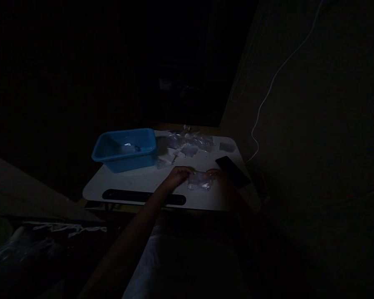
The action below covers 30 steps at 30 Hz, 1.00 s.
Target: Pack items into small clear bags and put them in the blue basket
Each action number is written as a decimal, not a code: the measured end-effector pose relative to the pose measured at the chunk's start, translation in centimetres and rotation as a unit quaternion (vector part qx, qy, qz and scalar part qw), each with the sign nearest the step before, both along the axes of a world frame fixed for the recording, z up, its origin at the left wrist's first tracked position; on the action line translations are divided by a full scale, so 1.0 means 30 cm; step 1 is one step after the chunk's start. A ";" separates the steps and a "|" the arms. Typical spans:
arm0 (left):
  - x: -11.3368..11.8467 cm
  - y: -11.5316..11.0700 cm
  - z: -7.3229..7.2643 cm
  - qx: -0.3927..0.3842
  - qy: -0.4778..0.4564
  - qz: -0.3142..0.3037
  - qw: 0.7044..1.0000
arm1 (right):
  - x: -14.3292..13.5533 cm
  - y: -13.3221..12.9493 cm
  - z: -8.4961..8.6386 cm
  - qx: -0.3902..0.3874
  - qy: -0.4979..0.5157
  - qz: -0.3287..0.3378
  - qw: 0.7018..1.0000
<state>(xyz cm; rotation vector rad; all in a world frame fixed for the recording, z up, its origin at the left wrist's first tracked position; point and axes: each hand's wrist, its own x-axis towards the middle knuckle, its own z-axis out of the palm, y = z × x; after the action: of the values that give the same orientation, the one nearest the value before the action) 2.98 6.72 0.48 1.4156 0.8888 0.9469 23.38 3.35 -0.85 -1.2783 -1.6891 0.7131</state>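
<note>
In dim light, a small clear plastic bag (200, 182) is stretched between my two hands, low over the front of a white table (134, 178). My left hand (180, 174) pinches its upper left corner with closed fingers. At the upper right corner my right hand (216, 173) grips it, though that hand is dark and partly in shadow. What the bag holds, if anything, is too dark to make out. Beyond my hands lies a loose heap of clear plastic bags (190, 141), with a whitish piece (168, 157) at its near left.
A blue basin (124, 160) with some clear plastic inside stands at the table's left. A flat dark phone-like slab (232, 171) lies right of my right hand, near a flat clear packet (227, 147). A black slot (143, 197) runs along the front edge. A white cable (269, 89) hangs on the wall.
</note>
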 end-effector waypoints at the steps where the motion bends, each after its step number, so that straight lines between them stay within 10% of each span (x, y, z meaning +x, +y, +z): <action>1: 0.000 -0.001 -0.002 0.012 0.007 0.000 1.000 | -0.001 -0.006 0.001 0.002 0.013 -0.003 1.000; 11: 0.014 -0.005 -0.039 0.184 0.183 0.055 0.964 | -0.017 0.077 -0.051 0.021 0.043 -0.027 0.998; 20: -0.008 -0.043 -0.006 0.373 0.386 0.076 0.840 | -0.014 0.086 -0.089 0.052 -0.016 -0.064 0.996; 30: 0.024 -0.086 0.002 0.379 0.528 0.023 0.760 | -0.016 0.085 -0.098 0.076 -0.007 -0.123 0.989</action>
<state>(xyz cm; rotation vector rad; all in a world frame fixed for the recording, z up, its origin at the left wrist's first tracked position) 3.70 4.15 0.54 2.7701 1.4206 0.4561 22.92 5.91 -3.80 -1.3546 -1.5313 0.4221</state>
